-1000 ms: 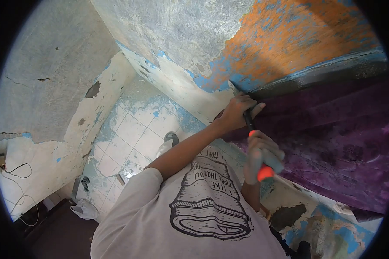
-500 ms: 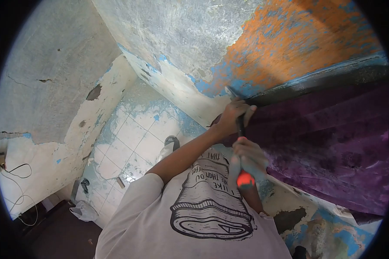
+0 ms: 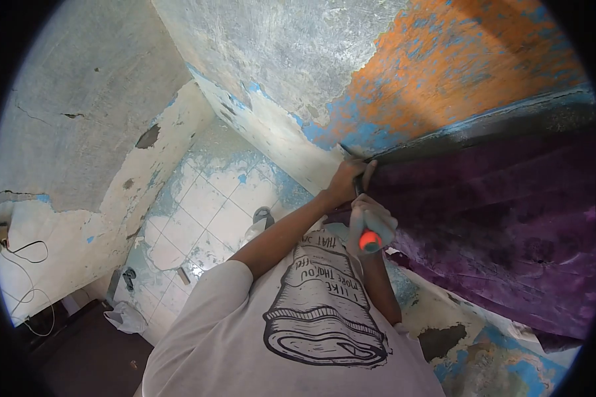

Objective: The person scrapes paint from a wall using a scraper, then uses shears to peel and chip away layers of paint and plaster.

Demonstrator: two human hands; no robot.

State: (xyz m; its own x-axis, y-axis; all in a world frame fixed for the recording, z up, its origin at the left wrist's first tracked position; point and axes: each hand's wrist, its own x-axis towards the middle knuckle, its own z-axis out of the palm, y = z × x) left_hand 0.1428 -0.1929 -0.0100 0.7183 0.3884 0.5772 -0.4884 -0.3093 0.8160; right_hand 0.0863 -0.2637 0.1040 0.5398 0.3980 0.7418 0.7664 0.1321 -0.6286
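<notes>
Both of my hands are closed on a long-handled scraper (image 3: 359,186) with a black shaft and an orange-red handle end. My left hand (image 3: 348,180) wraps the shaft near the blade. Lower down, my right hand (image 3: 375,220) grips the handle, whose bright end points up toward me. The thin blade tip shows just beyond my left fingers. In this view it overlaps the lower edge of the blue and orange paint on the wall (image 3: 437,79).
Purple cloth (image 3: 496,225) covers the area right of my hands, below a dark ledge (image 3: 483,135). Pale tiled floor (image 3: 205,205) lies to the left, with a plastic bag (image 3: 126,319) and a small block (image 3: 183,275). A cable (image 3: 36,291) hangs at far left.
Both hands and the scraper have shifted slightly left. The right hand and handle end have come up nearer the left hand in view, and the handle looks more foreshortened.
</notes>
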